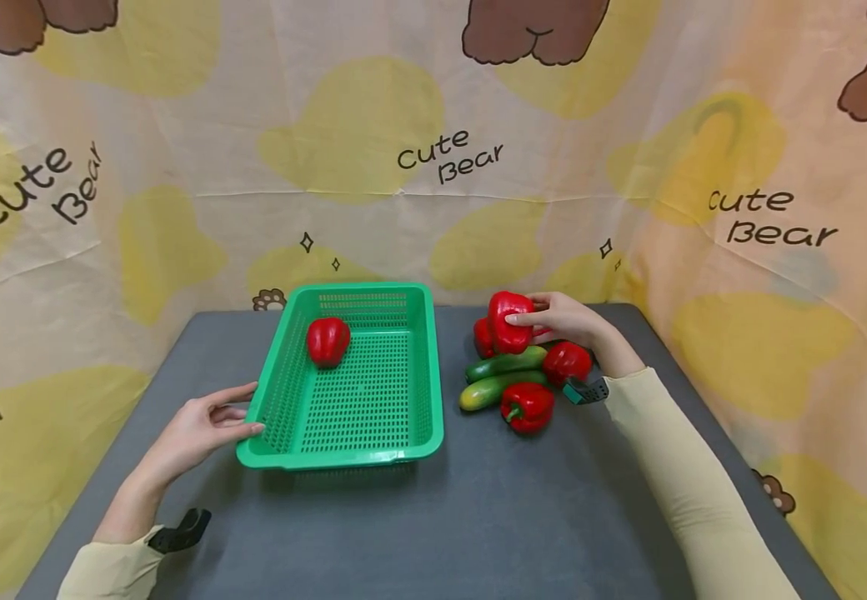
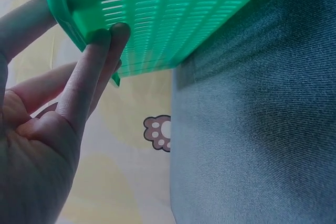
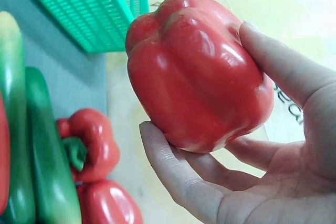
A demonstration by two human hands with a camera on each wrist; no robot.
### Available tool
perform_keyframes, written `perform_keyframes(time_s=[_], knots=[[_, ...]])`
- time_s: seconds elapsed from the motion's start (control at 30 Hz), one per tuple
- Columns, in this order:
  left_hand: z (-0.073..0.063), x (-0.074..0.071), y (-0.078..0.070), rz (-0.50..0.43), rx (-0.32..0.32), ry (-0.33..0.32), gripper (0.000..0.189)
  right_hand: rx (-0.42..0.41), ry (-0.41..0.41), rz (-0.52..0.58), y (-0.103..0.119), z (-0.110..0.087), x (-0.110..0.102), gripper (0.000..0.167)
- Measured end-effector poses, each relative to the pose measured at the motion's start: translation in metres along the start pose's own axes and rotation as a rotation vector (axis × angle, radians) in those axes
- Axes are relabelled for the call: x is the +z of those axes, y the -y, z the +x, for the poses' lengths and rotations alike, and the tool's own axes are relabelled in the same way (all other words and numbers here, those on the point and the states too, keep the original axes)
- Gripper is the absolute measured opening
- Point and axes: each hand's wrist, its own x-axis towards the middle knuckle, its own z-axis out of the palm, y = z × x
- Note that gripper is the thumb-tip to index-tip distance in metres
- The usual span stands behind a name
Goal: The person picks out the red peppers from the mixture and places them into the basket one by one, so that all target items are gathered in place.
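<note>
My right hand (image 1: 572,323) grips a red bell pepper (image 1: 510,323) between thumb and fingers, raised over a group of vegetables. In the right wrist view the held bell pepper (image 3: 199,72) shows its lobed end, with fingers beneath and the thumb on its side. On the left, my left hand (image 1: 192,431) holds the rim of a green plastic basket (image 1: 362,408) at its near left side. The left wrist view has fingertips against the slotted outer wall (image 2: 157,30). One red bell pepper (image 1: 328,342) lies inside the basket, toward the far left.
Right of the basket, two green cucumbers (image 1: 507,364) lie side by side. Around them are several red bell peppers, one in front (image 1: 528,407), one at right (image 1: 568,363), one behind (image 1: 483,338). A grey table (image 1: 448,525) carries everything; a printed cloth (image 1: 358,133) hangs behind.
</note>
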Motion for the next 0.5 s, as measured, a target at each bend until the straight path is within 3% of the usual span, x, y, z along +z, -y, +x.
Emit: perform_keyframes(time_s=[0.5], knots=[[0.001,0.000,-0.001,-0.027,-0.026,0.008,0.073,-0.040,0.039,-0.066,0.041,0.042,0.031,0.065]])
